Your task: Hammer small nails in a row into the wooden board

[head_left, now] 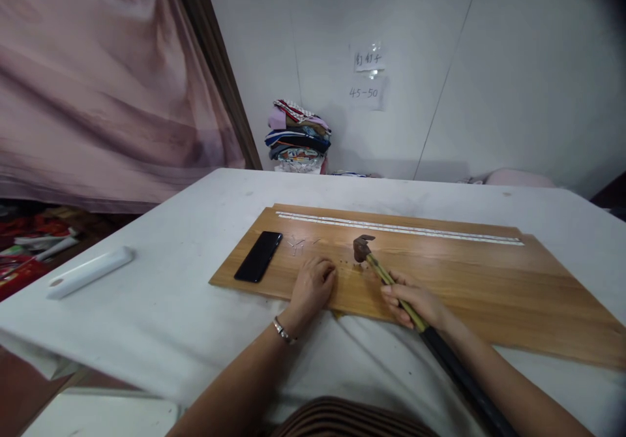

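Observation:
My right hand (413,300) is wrapped round the handle of a claw hammer (362,248) with a rusty-looking head, a yellowish upper shaft and a long black grip. The head is over a wooden board (440,274), close to several small dark spots (349,263) on the wood that look like nail heads or holes. Left of those spots, my left hand (313,282) rests on the front part of the board, fingers curled and held together. Whatever may be between its fingertips is hidden. Several thin loose nails (296,244) lie on the board beyond that hand.
A black phone (258,256) lies on the board's left end. Two white measuring strips (401,228) run along its far edge. On the white-covered table (171,228) is a white oblong object (90,272). Folded clothes (298,140) are piled behind the table, and a pink curtain (107,78) hangs left.

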The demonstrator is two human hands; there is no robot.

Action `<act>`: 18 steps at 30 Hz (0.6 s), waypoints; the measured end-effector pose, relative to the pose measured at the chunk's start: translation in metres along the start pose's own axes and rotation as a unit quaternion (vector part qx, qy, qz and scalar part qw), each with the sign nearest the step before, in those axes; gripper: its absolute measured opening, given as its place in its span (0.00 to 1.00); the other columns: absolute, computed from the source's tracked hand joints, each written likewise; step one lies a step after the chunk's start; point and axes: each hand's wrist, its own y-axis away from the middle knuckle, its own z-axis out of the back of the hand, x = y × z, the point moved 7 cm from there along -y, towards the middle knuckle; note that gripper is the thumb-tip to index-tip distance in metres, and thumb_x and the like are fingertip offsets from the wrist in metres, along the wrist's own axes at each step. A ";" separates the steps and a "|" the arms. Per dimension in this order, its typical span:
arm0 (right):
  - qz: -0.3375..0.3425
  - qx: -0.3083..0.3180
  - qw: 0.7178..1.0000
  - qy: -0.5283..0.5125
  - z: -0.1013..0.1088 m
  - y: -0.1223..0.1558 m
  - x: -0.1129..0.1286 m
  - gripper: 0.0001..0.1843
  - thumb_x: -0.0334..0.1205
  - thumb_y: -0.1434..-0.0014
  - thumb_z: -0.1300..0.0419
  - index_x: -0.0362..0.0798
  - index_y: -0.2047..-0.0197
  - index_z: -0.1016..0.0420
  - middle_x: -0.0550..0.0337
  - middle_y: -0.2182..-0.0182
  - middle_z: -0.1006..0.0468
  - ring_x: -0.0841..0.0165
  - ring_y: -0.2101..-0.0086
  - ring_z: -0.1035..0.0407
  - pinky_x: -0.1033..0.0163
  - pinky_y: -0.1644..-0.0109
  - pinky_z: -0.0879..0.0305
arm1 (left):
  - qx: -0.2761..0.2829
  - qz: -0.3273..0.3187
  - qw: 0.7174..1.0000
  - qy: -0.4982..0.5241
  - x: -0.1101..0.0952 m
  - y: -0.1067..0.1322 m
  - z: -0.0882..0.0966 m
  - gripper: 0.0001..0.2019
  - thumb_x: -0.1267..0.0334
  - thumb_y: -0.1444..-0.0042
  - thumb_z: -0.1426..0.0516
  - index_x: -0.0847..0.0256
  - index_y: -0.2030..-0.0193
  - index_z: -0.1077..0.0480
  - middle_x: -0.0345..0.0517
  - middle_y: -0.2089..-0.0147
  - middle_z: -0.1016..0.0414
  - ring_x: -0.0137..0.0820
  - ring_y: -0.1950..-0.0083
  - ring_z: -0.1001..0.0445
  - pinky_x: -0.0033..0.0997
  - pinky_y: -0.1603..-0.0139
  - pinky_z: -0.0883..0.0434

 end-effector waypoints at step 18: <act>0.002 0.005 1.000 0.014 0.000 -0.003 -0.003 0.19 0.48 0.52 0.36 0.50 0.62 0.39 0.75 0.84 0.36 0.80 0.90 0.46 0.75 0.90 0.50 | -0.003 0.005 1.000 0.001 -0.002 0.000 0.002 0.07 0.67 0.41 0.47 0.59 0.66 0.28 0.45 0.62 0.25 0.32 0.58 0.28 0.34 0.52 0.32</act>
